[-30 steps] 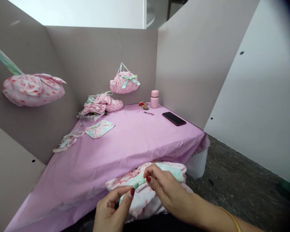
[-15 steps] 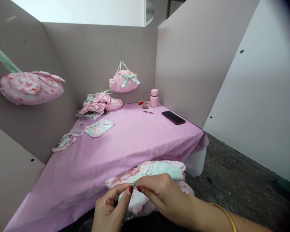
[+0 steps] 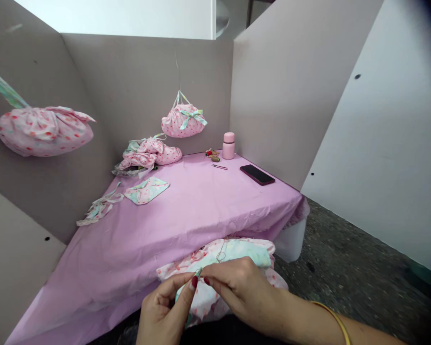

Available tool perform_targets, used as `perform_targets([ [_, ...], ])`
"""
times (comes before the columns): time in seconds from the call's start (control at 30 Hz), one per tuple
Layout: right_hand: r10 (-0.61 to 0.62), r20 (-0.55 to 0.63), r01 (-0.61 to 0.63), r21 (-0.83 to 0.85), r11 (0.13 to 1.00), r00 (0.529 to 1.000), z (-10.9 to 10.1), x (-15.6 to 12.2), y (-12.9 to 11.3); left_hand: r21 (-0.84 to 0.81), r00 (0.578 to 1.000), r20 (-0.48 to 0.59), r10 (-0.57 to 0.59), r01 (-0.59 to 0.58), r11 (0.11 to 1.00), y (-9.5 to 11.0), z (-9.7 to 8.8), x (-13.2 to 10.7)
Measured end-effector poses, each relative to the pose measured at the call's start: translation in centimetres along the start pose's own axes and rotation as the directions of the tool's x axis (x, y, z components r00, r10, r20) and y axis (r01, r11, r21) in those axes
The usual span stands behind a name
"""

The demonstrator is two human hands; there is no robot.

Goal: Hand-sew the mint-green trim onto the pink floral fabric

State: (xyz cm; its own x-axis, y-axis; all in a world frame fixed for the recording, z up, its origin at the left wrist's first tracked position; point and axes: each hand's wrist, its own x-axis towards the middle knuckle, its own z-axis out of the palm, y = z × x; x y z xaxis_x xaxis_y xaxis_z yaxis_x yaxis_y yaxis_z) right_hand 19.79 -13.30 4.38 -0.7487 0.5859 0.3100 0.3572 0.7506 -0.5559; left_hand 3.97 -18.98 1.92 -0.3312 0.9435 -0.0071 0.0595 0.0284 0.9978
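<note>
My left hand [image 3: 167,303] pinches a small bit of green fabric strip [image 3: 198,273] between thumb and fingertips. Close against it, my right hand [image 3: 244,292] has its thumb and forefinger pressed together; whatever lies in that pinch is too small to make out. Beneath both hands a pink dotted and mint-green cloth [image 3: 246,251] is bunched in the lap, against the table's front edge. A loop of thin thread [image 3: 221,256] lies over this cloth.
On the pink-covered table [image 3: 194,206] are a folded cloth piece [image 3: 147,190], fabric ties [image 3: 102,208], a pile of dotted cloth bags [image 3: 149,153], thread spools [image 3: 214,158], snips [image 3: 220,166], a phone [image 3: 257,174] and a pink bottle [image 3: 229,146]. Dotted bags [image 3: 185,123] hang by the grey panels.
My right fingertips have shifted very slightly at the green strip, uncovering a little more of it. The view has drifted a touch; the things on the table stay put.
</note>
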Motion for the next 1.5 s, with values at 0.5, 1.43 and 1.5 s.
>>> perform_targets([
  [0.5, 0.062, -0.002, -0.062, 0.047, 0.997, 0.998, -0.1, -0.2, -0.2, 0.453, 0.819, 0.183, 0.543, -0.561, 0.693, -0.9, -1.7, 0.4],
  [1.43, 0.22, 0.167, -0.267, 0.76, 0.593, 0.961, 1.4, 1.0, 0.5, 0.404, 0.756, 0.249, 0.606, -0.65, 0.644, -0.5, -0.9, -0.1],
  [1.5, 0.184, 0.242, -0.3, 0.849, 0.435, 0.953, 1.7, 1.2, 0.9, 0.395, 0.77, 0.214, 0.601, -0.631, 0.667, -0.6, -1.1, -0.1],
])
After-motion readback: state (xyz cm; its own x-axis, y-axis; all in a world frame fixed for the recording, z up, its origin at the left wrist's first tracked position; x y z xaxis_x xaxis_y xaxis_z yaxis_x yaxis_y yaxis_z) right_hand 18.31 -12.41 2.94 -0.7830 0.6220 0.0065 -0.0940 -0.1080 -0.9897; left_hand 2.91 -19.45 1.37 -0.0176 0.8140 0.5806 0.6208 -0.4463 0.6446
